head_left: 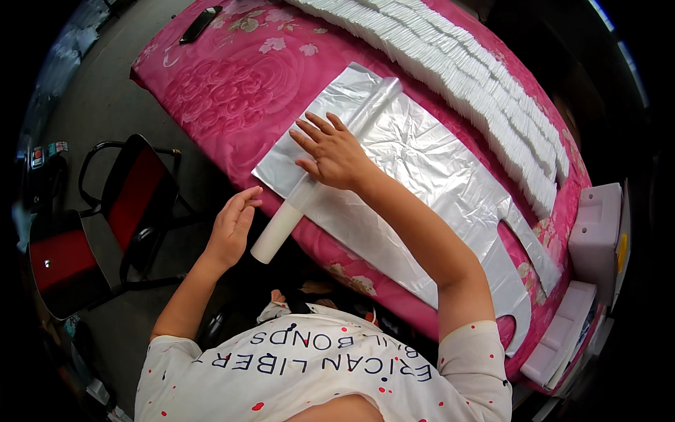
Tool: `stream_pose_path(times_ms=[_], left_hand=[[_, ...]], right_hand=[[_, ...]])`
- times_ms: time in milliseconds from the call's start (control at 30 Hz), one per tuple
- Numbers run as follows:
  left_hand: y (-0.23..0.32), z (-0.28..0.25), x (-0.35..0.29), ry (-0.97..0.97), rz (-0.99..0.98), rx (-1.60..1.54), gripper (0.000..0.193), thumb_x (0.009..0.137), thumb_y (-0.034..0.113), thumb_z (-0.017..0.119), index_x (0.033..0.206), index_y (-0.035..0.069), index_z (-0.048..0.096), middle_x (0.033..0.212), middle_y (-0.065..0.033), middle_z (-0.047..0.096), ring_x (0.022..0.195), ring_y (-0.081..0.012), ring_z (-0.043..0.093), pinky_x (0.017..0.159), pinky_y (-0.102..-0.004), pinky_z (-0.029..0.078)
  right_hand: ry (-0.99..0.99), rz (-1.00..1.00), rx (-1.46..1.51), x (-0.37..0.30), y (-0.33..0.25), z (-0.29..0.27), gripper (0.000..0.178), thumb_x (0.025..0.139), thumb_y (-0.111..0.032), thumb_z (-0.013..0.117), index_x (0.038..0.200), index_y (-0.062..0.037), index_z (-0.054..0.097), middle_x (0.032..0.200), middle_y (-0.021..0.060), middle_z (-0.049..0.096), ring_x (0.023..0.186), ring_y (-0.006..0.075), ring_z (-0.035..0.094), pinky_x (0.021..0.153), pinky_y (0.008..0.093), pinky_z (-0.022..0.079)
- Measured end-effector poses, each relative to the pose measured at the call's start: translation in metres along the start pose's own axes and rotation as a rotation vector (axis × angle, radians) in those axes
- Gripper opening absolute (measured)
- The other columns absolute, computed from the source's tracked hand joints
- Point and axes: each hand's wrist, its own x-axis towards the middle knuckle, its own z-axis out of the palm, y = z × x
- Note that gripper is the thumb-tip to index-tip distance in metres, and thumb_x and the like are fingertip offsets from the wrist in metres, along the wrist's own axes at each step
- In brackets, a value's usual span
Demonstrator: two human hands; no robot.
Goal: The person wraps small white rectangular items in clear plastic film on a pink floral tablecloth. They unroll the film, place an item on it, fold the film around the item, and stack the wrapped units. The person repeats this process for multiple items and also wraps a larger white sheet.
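A sheet of shiny translucent plastic bags (429, 169), with cut-out handles at its right end, lies flat over the table. Across its left part runs a pale tube (278, 231), with plastic over its far stretch and its bare near end jutting past the table edge. My right hand (330, 151) rests palm down on the plastic at the tube, fingers spread. My left hand (230, 226) is off the table edge, just left of the tube's bare end, apart from it. Its fingers are loosely extended, and nothing shows in it.
A pink floral cloth (211, 91) covers the table. Long rows of white folded stacks (464, 77) line its far side. A phone (201, 24) lies at the far left corner. White boxes (594, 225) stand at the right edge. A red and black chair (126, 197) is on the left.
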Motion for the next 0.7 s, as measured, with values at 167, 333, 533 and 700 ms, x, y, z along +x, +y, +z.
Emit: stream_pose_path(times_ms=[167,333,533,700], left_hand=[[0.010,0.025,0.000,0.090,0.157,0.829,0.067,0.080,0.028,0.060,0.130,-0.005,0.031,0.121,-0.0233,0.044,0.109,-0.0362,0.046,0.092,-0.0400,0.038],[0.005,0.021,0.019,0.041,-0.210,0.654,0.074,0.070,0.018,0.070,0.131,-0.001,0.033,0.113,-0.0201,0.052,0.100,-0.0357,0.054,0.085,-0.0360,0.044],[0.019,0.021,0.006,-0.223,-0.489,-0.606,0.063,0.072,0.013,0.067,0.127,-0.002,0.038,0.092,-0.0095,0.058,0.071,-0.0134,0.058,0.062,-0.0272,0.050],[0.042,0.043,0.005,-0.686,-0.384,-1.296,0.084,0.066,0.032,0.067,0.129,-0.012,0.030,0.085,-0.0136,0.059,0.064,-0.0132,0.057,0.057,-0.0238,0.048]], right_hand=[[0.436,0.392,0.027,0.070,-0.027,0.024,0.047,0.079,-0.020,0.051,0.123,-0.0035,0.047,0.131,0.0146,0.043,0.128,0.0297,0.031,0.107,0.0441,0.016],[0.571,0.758,0.295,0.060,-0.051,0.044,0.061,0.076,-0.013,0.052,0.130,0.0051,0.031,0.138,0.0258,0.026,0.133,0.0344,0.016,0.108,0.0447,0.010],[0.795,0.900,1.228,0.048,-0.065,-0.002,0.066,0.078,-0.019,0.059,0.128,0.0069,0.025,0.125,0.0265,0.040,0.119,0.0304,0.039,0.099,0.0428,0.032],[0.633,0.630,2.073,0.010,-0.060,-0.074,0.059,0.076,-0.023,0.065,0.119,0.0002,0.033,0.088,0.0082,0.055,0.077,0.0144,0.057,0.070,0.0306,0.051]])
